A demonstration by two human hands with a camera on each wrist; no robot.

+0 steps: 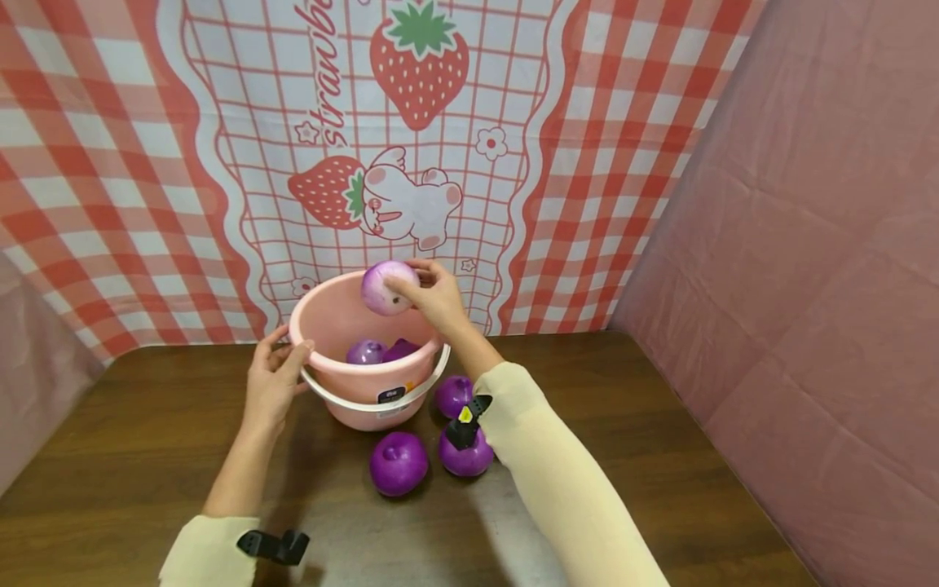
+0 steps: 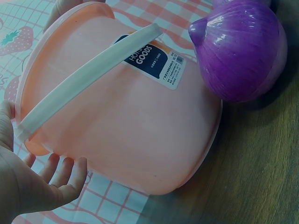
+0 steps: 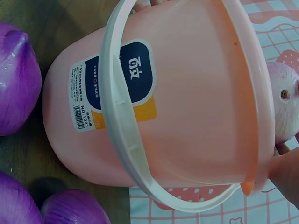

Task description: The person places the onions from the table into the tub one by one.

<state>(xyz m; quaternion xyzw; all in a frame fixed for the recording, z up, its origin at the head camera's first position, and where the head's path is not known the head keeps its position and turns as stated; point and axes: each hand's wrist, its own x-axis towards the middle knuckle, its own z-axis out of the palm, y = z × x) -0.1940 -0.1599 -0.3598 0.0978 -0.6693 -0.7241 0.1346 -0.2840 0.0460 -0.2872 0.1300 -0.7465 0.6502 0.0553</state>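
Note:
A pink plastic bucket point(image 1: 345, 383) with a white handle point(image 1: 396, 403) stands on the brown tabletop. My left hand point(image 1: 270, 383) holds its left rim, thumb at the edge and fingers below the rim on the outer side. In my right hand point(image 1: 438, 303) a pale purple onion point(image 1: 380, 295) is pinched between thumb and fingers, over the bucket's opening. Inside the bucket lie a shiny light purple onion point(image 1: 367, 352) and a darker purple thing point(image 1: 400, 350), partly hidden by the front wall. The right wrist view shows the held onion point(image 3: 281, 105) behind the rim, its root end facing the camera.
Three more purple onions are on the table: one in front of the bucket point(image 1: 398, 465), and two at its right, a far one point(image 1: 452, 393) and a near one point(image 1: 473, 458) partly covered by the right wrist's black strap. A strawberry-print checked cloth point(image 1: 616, 163) hangs behind.

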